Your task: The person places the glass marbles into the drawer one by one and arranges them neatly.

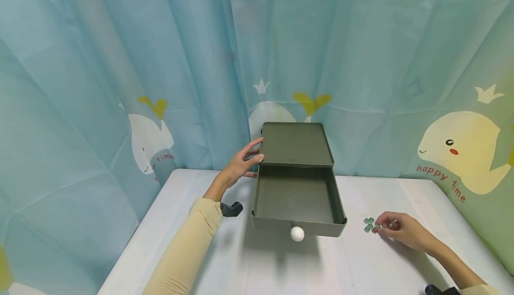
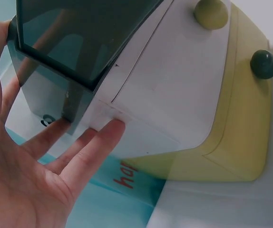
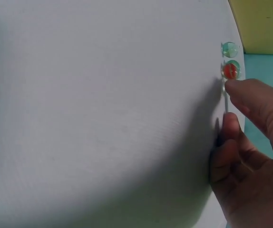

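A drawer box (image 1: 297,143) with a dark green top stands at the middle of the table, its top drawer (image 1: 295,197) pulled out. Inside, the drawer's floor is bare, and a white round knob (image 1: 297,234) sits on its front. My left hand (image 1: 241,163) touches the box's left side with fingers spread, the thumb at the top edge. On the right, my right hand (image 1: 407,231) is low over the table beside several glass marbles (image 1: 368,228). In the right wrist view its thumb tip overlaps a marble next to a red-streaked marble (image 3: 230,70); thumb and forefinger are apart.
Below the green drawer are a white drawer (image 2: 170,80) with a yellow knob and a yellow drawer (image 2: 243,109) with a dark green knob. A blue curtain (image 1: 201,63) with whale prints hangs behind the white table (image 1: 160,250).
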Action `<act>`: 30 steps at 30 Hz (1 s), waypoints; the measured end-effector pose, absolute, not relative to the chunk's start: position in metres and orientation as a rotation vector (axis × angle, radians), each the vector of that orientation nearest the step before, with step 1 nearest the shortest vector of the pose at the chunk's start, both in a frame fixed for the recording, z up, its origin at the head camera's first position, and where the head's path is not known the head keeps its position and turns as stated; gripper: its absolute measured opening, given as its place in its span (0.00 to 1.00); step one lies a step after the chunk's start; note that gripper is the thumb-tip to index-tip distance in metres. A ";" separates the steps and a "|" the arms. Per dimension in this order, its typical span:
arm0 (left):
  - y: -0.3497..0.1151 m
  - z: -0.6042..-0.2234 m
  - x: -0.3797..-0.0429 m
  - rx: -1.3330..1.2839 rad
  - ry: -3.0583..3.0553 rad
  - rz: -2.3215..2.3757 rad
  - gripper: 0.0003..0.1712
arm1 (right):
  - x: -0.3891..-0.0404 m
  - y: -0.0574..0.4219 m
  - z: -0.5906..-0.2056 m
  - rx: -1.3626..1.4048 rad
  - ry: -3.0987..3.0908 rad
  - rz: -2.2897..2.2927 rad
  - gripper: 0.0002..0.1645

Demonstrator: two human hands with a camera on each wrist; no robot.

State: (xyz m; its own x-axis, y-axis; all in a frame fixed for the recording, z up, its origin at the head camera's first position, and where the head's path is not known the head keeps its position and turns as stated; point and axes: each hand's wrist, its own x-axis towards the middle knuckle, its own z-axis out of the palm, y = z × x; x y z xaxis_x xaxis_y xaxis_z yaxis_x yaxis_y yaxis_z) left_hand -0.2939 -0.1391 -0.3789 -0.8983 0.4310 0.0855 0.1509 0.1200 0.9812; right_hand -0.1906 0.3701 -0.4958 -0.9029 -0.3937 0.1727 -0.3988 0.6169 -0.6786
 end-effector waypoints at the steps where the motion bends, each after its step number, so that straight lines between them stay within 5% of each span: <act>1: -0.139 -0.379 -0.294 0.583 2.175 1.861 0.36 | -0.192 0.371 -0.495 0.712 -2.823 1.201 0.07; 19: -0.139 -0.379 -0.293 0.590 2.199 1.854 0.36 | -0.195 0.376 -0.468 0.977 -2.812 1.137 0.10; 30: -0.139 -0.381 -0.294 0.589 2.194 1.847 0.36 | -0.195 0.365 -0.444 0.894 -2.676 1.081 0.15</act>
State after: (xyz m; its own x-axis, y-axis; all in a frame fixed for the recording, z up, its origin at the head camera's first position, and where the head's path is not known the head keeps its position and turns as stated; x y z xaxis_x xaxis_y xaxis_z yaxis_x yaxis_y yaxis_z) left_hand -0.2938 -0.1391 -0.3805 -0.8971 0.4321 0.0920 0.1641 0.1328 0.9775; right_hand -0.1946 0.3645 -0.4441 -0.8184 -0.4792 0.3171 -0.5651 0.5706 -0.5959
